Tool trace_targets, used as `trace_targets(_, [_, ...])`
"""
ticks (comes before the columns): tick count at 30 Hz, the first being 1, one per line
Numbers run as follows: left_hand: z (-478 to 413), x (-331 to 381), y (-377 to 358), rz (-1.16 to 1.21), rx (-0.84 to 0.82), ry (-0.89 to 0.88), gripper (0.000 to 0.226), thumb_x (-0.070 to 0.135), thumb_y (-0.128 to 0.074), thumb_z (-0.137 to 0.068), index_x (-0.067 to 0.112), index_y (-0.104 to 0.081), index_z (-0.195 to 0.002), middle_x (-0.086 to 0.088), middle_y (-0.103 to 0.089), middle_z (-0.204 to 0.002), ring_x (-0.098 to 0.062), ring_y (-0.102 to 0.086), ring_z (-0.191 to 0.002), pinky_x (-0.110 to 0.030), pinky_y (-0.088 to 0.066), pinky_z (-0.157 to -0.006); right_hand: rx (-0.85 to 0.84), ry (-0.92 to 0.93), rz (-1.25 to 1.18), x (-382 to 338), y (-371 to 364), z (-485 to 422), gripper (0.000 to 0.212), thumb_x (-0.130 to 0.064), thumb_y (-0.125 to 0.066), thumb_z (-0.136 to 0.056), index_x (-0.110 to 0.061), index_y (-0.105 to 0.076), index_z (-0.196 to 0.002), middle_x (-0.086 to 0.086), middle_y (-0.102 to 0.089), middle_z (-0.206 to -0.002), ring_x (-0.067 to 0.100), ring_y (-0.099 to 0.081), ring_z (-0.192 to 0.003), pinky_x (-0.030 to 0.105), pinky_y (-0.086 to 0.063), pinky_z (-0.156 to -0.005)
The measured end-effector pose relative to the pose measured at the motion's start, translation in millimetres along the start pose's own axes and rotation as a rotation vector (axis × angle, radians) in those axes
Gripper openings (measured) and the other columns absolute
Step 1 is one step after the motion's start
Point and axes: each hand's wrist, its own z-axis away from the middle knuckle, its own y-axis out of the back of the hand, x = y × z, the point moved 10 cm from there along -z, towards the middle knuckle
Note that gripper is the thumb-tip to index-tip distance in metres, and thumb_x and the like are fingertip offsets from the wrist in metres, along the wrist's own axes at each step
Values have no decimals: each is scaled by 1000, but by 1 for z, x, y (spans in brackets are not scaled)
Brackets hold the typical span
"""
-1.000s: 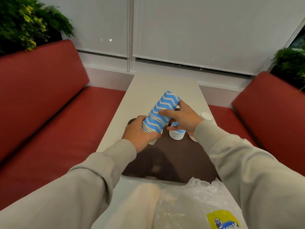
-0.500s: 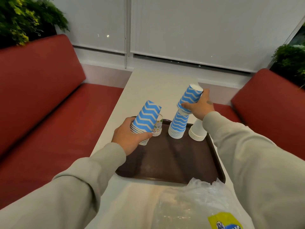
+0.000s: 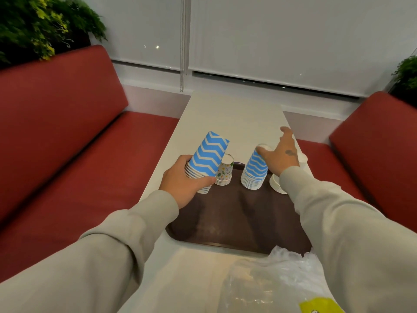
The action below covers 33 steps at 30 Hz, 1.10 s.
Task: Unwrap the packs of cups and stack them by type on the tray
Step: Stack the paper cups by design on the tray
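My left hand (image 3: 184,184) grips a short stack of blue zigzag cups (image 3: 206,158), upside down and tilted, above the left end of the dark brown tray (image 3: 230,222). A second stack of blue zigzag cups (image 3: 255,170) stands upside down on the tray's far side. My right hand (image 3: 281,154) hovers just right of its top with fingers spread, the thumb touching or nearly touching the top cup. A small stack of leaf-patterned cups (image 3: 224,170) stands behind my left hand. White cups (image 3: 276,182) are stacked at the tray's far right, partly hidden by my right sleeve.
Crumpled clear plastic wrap (image 3: 273,281) with a yellow label (image 3: 320,304) lies at the near edge of the white table (image 3: 228,114). Red bench seats (image 3: 67,132) flank the table on both sides. Plants stand in the upper corners.
My right hand let go of the blue cups it carried; they have dropped onto the tray's blue stack, and the fingers opened. My left hand keeps holding its own stack.
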Motion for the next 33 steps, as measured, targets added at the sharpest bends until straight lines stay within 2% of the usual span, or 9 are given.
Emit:
trace_targets(2, [0, 2, -2, 4, 1, -10, 61, 38, -85, -73, 30, -52, -125, 11, -65, -107, -1, -62, -88, -10, -46, -65, 55, 162, 29, -30, 11, 7, 70, -31, -70, -89, -23, -30, -146, 7, -40, -148, 25, -41, -136, 41, -38, -109])
trace_targets(4, [0, 5, -5, 10, -9, -20, 62, 38, -84, -75, 29, -51, -126, 10, -65, -109, -3, -63, -89, -11, -47, -66, -16, 226, 0, -53, 11, 14, 58, -39, -68, -90, -25, -39, -139, 3, -50, -136, 19, -51, -125, 35, -44, -100])
trace_targets(7, [1, 10, -10, 12, -22, -27, 62, 40, -82, -76, 29, -51, -127, 9, -65, -110, -4, -64, -90, -12, -49, -68, -369, 121, -115, -69, -20, 35, 56, -53, -67, -88, -28, -43, -132, 0, -61, -121, 16, -66, -103, 39, -57, -88])
trace_targets(11, [2, 20, -14, -6, -28, -47, 57, 42, -80, -78, 30, -51, -125, 9, -66, -107, -6, -64, -87, -13, -49, -67, -645, -57, -312, -72, -52, 72, 78, -42, -75, -85, -36, -26, -145, 8, -63, -122, 23, -70, -102, 47, -61, -82])
trace_targets(14, [4, 29, -16, -10, -30, -74, 55, 43, -78, -79, 30, -51, -124, 9, -66, -106, -6, -65, -86, -10, -48, -65, -658, -96, -389, -66, -67, 83, 99, -29, -86, -76, -44, -18, -146, 6, -69, -116, 21, -73, -96, 46, -62, -75])
trace_targets(21, [8, 35, -16, -35, -40, -108, 57, 46, -79, -77, 31, -52, -125, 10, -65, -107, -7, -64, -89, -11, -49, -69, -587, -111, -475, -59, -83, 86, 132, -17, -95, -59, -53, -4, -149, -3, -55, -135, 22, -66, -111, 52, -61, -76])
trace_targets(26, [6, 31, -20, -46, -60, -113, 64, 48, -80, -76, 33, -50, -131, 10, -65, -116, -12, -65, -101, -25, -56, -87, -544, -30, -436, -61, -79, 79, 130, -14, -93, -63, -47, -3, -151, -2, -54, -135, 22, -68, -108, 52, -61, -80])
trace_targets(29, [3, 23, -21, -60, -55, -39, 87, 50, -81, -74, 30, -37, -146, 5, -56, -132, -18, -59, -116, -38, -53, -99, -532, 18, -408, -62, -77, 75, 130, -19, -94, -61, -45, -3, -150, -1, -55, -135, 20, -68, -108, 51, -59, -88])
trace_targets(33, [4, 23, -22, -83, -42, -45, 57, 49, -81, -74, 28, -56, -121, 5, -67, -113, -12, -66, -95, -27, -56, -84, -475, 34, -459, -62, -65, 62, 123, -17, -93, -64, -39, -8, -149, 1, -56, -133, 18, -68, -108, 48, -58, -91])
